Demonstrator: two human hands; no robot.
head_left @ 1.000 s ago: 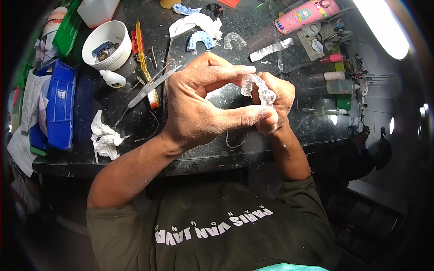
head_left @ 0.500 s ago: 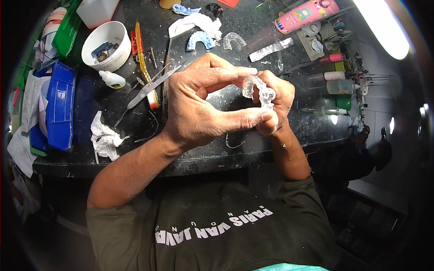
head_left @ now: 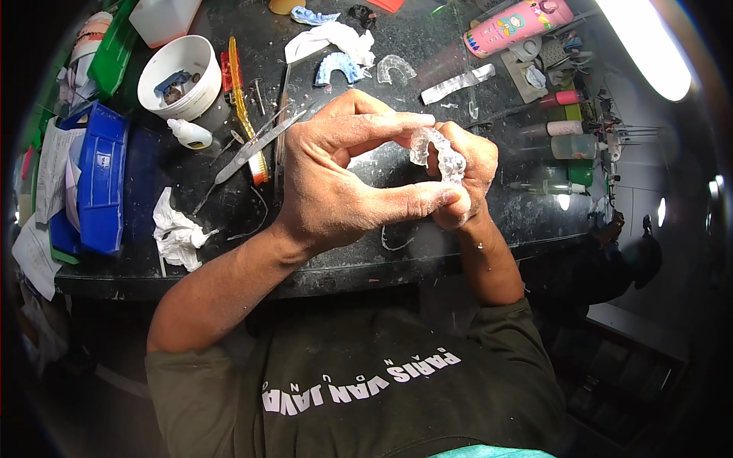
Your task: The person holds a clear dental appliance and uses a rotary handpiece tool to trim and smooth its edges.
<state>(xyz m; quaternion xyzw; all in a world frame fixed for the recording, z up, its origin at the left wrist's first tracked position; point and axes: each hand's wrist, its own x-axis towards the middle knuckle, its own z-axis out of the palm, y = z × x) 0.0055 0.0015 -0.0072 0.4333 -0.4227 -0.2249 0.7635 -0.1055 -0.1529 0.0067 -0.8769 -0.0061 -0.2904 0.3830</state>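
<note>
Around: white bowl (head_left: 179,76) sitting upper left, blue bin (head_left: 99,179) at left edge, crumpled tissue (head_left: 177,233) lying left of centre, pink case (head_left: 518,23) up top | Hidden: right hand (head_left: 467,179) showing partly behind left hand (head_left: 336,183) | Pose: both hands pinching clear dental tray (head_left: 437,153) at frame centre, above dark bench (head_left: 321,267)

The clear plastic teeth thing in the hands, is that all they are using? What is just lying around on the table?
In use:
clear dental tray
left hand pinching it
right hand holding it

Just lying about:
white bowl
blue bin
crumpled tissue
yellow-handled tool
blue tooth mould
second clear tray
pink bottle
small white dropper bottle
</note>
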